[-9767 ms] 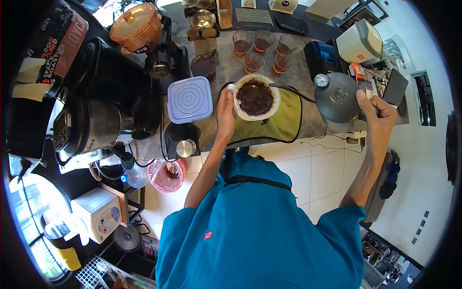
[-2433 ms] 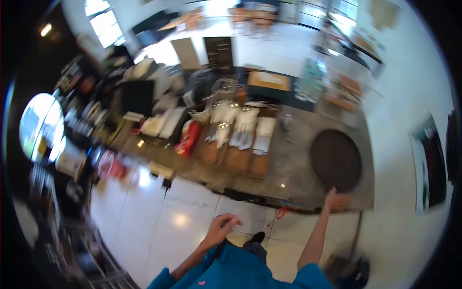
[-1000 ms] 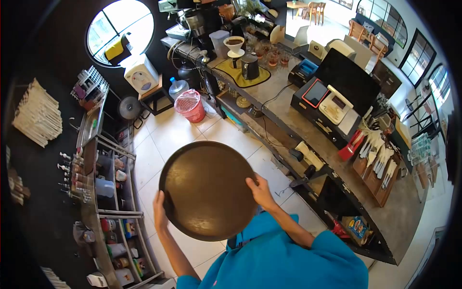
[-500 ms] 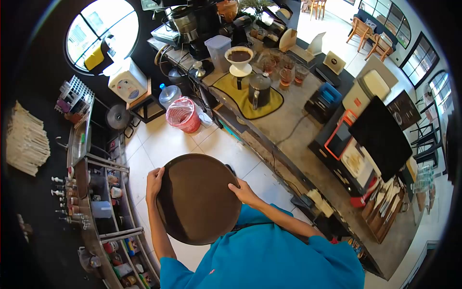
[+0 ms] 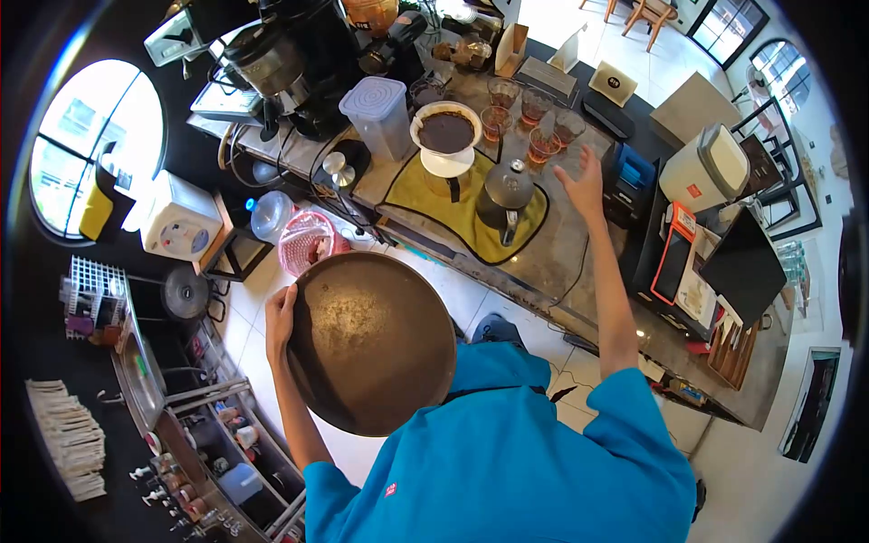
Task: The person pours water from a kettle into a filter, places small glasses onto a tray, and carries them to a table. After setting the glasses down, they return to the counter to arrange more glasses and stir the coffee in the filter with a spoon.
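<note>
My left hand (image 5: 281, 317) grips the left rim of a round brown serving tray (image 5: 376, 348), held in front of my body. My right hand (image 5: 581, 184) is off the tray, stretched over the counter with fingers apart and nothing in them. Just beyond its fingertips stand several small glasses (image 5: 544, 145) with reddish-amber liquid. To its left, a dark kettle-shaped pot with a handle (image 5: 509, 192) rests on a yellow-green cloth (image 5: 471, 226). A white coffee dripper (image 5: 446, 161) with dark wet grounds in its paper filter sits beside the pot.
A lidded plastic container (image 5: 376, 116) and a coffee grinder (image 5: 262, 68) stand at the counter's back left. Right of my arm are a dark box with blue on top (image 5: 631, 172) and a black screen (image 5: 744, 267). A pink wastebasket (image 5: 308, 242) is on the floor.
My right hand has let go of the tray and reached out over the counter toward the glasses. My left hand still holds the tray. The view has moved closer to the counter.
</note>
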The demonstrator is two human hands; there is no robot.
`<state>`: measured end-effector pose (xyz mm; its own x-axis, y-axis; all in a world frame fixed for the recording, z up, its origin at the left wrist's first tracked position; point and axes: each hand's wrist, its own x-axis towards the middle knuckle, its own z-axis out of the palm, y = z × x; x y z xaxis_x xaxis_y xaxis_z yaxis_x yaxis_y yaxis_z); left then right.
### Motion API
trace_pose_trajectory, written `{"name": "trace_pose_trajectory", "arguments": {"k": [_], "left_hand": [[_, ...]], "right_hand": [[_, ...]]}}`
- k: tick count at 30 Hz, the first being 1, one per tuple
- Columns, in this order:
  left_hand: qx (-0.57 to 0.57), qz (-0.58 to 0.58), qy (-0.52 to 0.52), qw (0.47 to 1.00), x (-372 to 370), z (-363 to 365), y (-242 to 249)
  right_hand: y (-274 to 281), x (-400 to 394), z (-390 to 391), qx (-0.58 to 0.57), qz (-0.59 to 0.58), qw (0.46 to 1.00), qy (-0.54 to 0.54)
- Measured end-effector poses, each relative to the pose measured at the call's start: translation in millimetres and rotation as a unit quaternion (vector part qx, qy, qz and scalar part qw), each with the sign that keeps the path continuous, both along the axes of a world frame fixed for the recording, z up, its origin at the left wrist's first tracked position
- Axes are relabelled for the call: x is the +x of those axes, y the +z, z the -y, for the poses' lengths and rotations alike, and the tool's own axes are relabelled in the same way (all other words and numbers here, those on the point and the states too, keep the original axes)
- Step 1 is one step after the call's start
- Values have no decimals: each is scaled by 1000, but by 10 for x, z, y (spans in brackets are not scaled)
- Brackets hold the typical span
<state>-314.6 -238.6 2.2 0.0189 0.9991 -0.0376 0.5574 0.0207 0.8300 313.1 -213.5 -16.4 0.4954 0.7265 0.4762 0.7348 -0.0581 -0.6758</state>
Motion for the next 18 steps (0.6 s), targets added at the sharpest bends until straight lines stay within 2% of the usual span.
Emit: {"name": "trace_pose_trajectory", "arguments": {"k": [4,7,10,11,15,18], "left_hand": [[-47,-16,-5,999,-24,-208,16],[-34,-23,2,999,-86,-288,59],[-39,-19,-10,999,-158,-348,54],[-46,-19,-14,999,-184,-349,33],[-42,-8,-3,999,-287,-414,-136],[-28,2,6,1000,-213,-447,-70]], "right_hand": [[-139,17,-547,-77,51,995,-25],[-309,67,-823,-96,-82,992,-12],[-442,21,-921,-87,-42,995,-25],[-473,20,-959,-69,-67,995,-17],[-386,-26,-930,-54,-76,995,-41],[-33,-126,-809,-39,-93,994,-32]]}}
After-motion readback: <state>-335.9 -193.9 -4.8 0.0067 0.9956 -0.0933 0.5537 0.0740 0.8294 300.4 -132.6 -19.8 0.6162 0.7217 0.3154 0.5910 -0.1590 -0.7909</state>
